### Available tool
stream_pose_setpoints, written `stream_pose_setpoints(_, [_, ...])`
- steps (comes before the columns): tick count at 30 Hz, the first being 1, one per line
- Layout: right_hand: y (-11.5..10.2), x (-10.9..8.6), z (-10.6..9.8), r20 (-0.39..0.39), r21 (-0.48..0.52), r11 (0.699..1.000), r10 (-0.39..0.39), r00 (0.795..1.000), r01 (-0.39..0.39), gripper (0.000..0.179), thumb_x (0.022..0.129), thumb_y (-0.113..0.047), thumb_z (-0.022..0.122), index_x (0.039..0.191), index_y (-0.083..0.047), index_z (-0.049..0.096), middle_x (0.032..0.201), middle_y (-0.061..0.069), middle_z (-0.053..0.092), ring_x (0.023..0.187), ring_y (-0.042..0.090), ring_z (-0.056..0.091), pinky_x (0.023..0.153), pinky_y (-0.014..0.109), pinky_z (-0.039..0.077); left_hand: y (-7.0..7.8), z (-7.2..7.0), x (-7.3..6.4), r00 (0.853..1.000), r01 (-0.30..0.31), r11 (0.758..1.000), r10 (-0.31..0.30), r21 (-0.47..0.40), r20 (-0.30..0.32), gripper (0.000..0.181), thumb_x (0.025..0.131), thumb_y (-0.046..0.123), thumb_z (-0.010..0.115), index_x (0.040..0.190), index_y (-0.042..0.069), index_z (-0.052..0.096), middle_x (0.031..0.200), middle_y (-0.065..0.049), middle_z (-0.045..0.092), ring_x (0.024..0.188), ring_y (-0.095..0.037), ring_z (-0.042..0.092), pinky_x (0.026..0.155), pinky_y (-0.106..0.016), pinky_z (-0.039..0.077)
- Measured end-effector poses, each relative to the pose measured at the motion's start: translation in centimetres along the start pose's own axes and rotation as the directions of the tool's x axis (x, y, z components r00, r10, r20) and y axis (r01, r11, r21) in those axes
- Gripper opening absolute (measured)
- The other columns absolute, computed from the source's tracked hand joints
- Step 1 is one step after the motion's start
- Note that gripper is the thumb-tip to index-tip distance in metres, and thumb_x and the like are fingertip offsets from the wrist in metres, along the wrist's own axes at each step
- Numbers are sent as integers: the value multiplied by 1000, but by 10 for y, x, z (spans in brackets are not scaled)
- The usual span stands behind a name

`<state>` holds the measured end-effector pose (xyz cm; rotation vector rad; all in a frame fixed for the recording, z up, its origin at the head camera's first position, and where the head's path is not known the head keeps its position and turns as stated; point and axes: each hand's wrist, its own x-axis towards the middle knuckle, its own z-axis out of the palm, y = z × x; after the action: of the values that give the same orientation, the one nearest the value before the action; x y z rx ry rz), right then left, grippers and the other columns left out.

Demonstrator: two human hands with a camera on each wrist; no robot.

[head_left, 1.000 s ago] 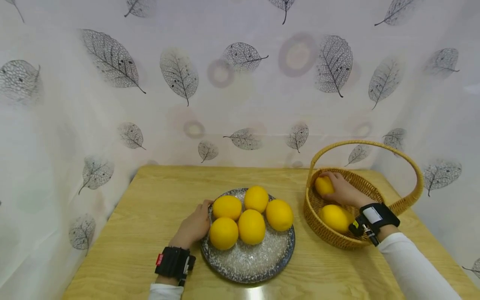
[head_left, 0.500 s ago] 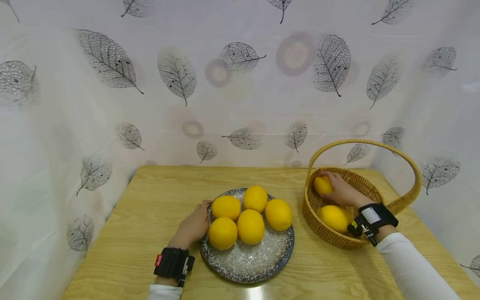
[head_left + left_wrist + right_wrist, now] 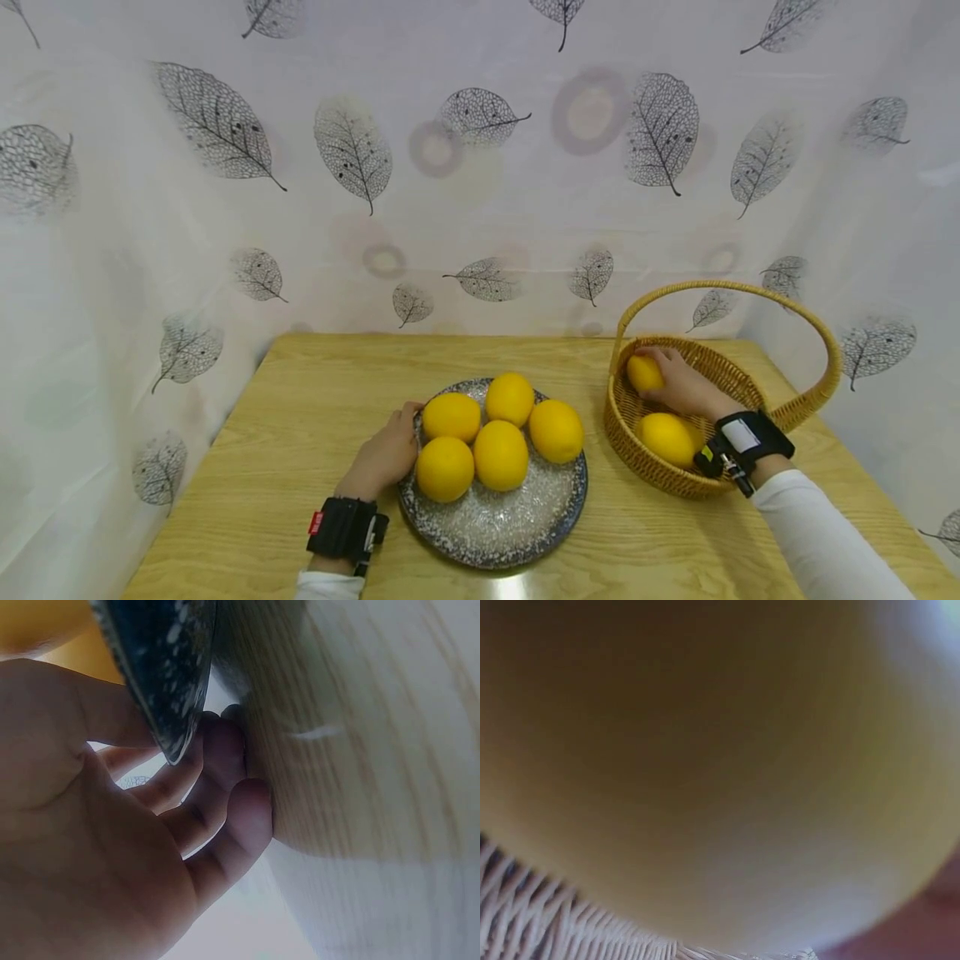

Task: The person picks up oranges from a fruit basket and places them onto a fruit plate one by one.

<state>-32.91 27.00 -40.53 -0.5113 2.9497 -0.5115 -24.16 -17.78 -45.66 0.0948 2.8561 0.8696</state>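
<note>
My left hand point(image 3: 387, 448) holds the left rim of a speckled grey plate point(image 3: 510, 533) with a dark edge. In the left wrist view the thumb point(image 3: 71, 701) lies above the plate's rim point(image 3: 169, 682) and the curled fingers reach beneath it, close to the tabletop. Several yellow lemons point(image 3: 501, 455) sit together on the plate. Inside the wicker basket point(image 3: 637, 454) at the right, my right hand point(image 3: 686, 385) grips one lemon point(image 3: 643, 373) by the far left wall. Another lemon point(image 3: 667, 439) lies nearer the front. A blurred yellow surface point(image 3: 705, 750) fills most of the right wrist view.
The basket's tall arched handle point(image 3: 750, 287) rises over the right forearm. Plate and basket stand side by side on a light wooden table point(image 3: 322, 375), with a narrow strip of wood between them. Behind hangs a pale curtain point(image 3: 480, 192) printed with leaves.
Both hands keep their places, one at the plate rim and one on the lemon in the basket. The head view shifts only slightly.
</note>
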Motion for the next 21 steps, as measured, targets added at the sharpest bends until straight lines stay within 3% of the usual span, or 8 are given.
stream_pose_setpoints(11, [1,0,0,-17,1,1000,24,1000,-24,69,88,-19,67,144,5,33,139,47,28,119,60,41,95,72,39,1,-1,-3,1000,-4,1000,4,-2,-6,46,98,7,40,143,8,38,130,-23,55,96,-27,60,83,-52,53])
stream_pose_setpoints(18, [1,0,-1,-29,49,999,10,1000,-9,69,86,-19,68,143,5,37,138,45,34,120,58,39,97,74,36,1,-1,-4,999,-31,1000,31,-3,-22,45,98,5,40,143,7,39,125,-23,56,78,-24,58,59,-36,45])
stream_pose_setpoints(21, [2,-2,1,-32,57,998,-11,999,13,68,86,-18,68,142,6,37,137,43,39,121,56,38,98,73,35,-1,-1,-4,999,-32,999,32,-1,-22,46,97,4,41,143,7,39,124,-23,56,73,-23,56,56,-34,41])
